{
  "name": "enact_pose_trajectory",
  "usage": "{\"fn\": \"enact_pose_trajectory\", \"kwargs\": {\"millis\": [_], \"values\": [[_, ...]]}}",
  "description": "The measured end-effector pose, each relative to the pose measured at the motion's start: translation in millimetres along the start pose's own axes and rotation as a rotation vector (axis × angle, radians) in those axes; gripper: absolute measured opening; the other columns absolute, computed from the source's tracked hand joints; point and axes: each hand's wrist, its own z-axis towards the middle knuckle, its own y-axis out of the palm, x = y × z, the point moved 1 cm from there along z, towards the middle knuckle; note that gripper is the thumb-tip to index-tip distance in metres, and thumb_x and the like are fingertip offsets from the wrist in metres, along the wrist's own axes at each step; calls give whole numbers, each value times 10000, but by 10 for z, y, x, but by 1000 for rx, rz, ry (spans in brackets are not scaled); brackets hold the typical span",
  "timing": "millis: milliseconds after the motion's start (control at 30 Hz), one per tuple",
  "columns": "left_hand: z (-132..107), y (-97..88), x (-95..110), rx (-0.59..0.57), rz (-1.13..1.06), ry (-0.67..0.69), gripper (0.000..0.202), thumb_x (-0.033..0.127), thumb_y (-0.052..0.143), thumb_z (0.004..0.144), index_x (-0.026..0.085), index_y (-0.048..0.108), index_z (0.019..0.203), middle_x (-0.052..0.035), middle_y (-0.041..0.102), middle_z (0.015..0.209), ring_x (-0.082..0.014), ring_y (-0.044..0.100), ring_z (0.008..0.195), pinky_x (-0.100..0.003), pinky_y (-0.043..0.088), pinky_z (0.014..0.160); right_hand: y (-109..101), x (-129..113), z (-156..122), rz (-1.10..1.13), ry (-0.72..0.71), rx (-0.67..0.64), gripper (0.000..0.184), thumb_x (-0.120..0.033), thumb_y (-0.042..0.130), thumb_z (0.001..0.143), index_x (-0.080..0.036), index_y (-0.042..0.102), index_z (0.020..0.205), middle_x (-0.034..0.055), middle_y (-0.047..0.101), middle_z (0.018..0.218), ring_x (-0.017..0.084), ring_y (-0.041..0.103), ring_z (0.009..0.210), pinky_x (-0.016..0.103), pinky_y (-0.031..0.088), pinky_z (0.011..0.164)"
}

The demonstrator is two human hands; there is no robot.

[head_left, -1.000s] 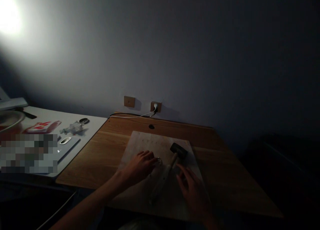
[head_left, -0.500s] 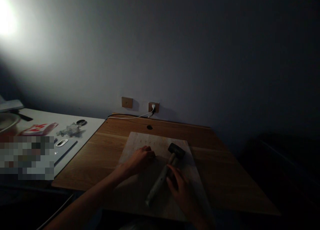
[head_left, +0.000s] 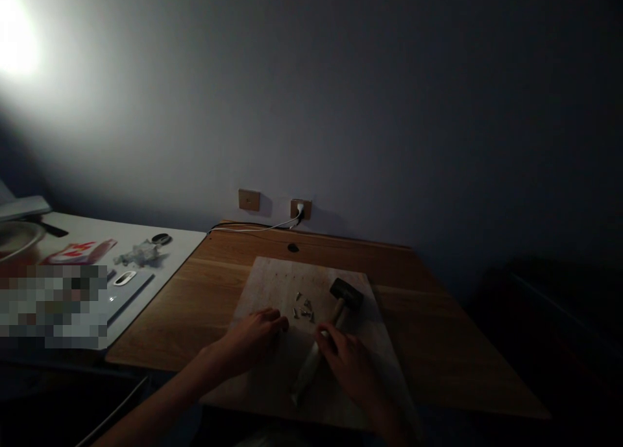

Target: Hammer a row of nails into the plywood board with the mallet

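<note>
So you've got one cam here, the one on your head, looking forward and down across the wooden table (head_left: pixel 438 330) from its near edge. It sits far enough back to fit all four corners, with the wall (head_left: pixel 341 96) filling the upper half.

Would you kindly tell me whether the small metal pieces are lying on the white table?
No, the small metal pieces lie on the pale board, to the left of the hammer's head.
</note>
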Motion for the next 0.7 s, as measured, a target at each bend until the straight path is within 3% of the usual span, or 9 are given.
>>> {"fn": "enact_pose_trajectory", "kwargs": {"millis": [100, 267, 367, 567, 633, 700], "values": [[15, 32, -47, 25, -41, 4, 280, 32, 528, 851, 183, 640, 1059, -67, 659, 1055, -173, 651, 898, -242, 489, 774, -63, 2, -44, 71, 45, 25, 369, -599, 535, 927, -293, 726, 1004, 40, 782, 923, 263, 728, 882, 343, 526, 817], [130, 40, -196, 130, -172, 28, 235, 76, 462, 935, 182, 664, 992, -65, 640, 1043, -149, 654, 862, -232, 495, 772, -236, 166, -184, 275, 131, 119, 310, -558, 586, 867, -265, 668, 925, 17, 742, 902, 229, 693, 891, 299, 519, 811], [279, 43, -301, 216, -281, 68, 167, 112, 491, 934, 176, 644, 953, -60, 637, 1022, -125, 637, 793, -216, 496, 721, -312, 326, -234, 478, 211, 122, 331, -525, 609, 843, -260, 603, 1040, -9, 714, 822, 200, 675, 743, 314, 524, 744], [616, 42, -386, 288, -409, 39, 104, 141, 522, 880, 170, 618, 910, -20, 679, 818, -127, 624, 725, -219, 483, 673, -367, 509, -291, 664, 325, 146, 864, -600, 680, 796, -294, 296, 1507, -32, 684, 755, 207, 687, 617, 314, 539, 573], [743, 42, -371, 283, -430, 9, 92, 146, 551, 857, 164, 629, 904, -22, 692, 810, -128, 628, 718, -218, 473, 664, -363, 538, -292, 671, 376, 156, 1016, -626, 690, 769, -313, 168, 1582, -61, 653, 673, 196, 656, 531, 278, 509, 485], [897, 50, -348, 274, -437, -19, 114, 122, 575, 824, 159, 644, 907, -21, 702, 812, -125, 630, 709, -212, 463, 656, -353, 573, -274, 687, 410, 195, 1070, -626, 705, 737, -295, 162, 1598, -81, 621, 601, 176, 604, 442, 251, 469, 422]]}}
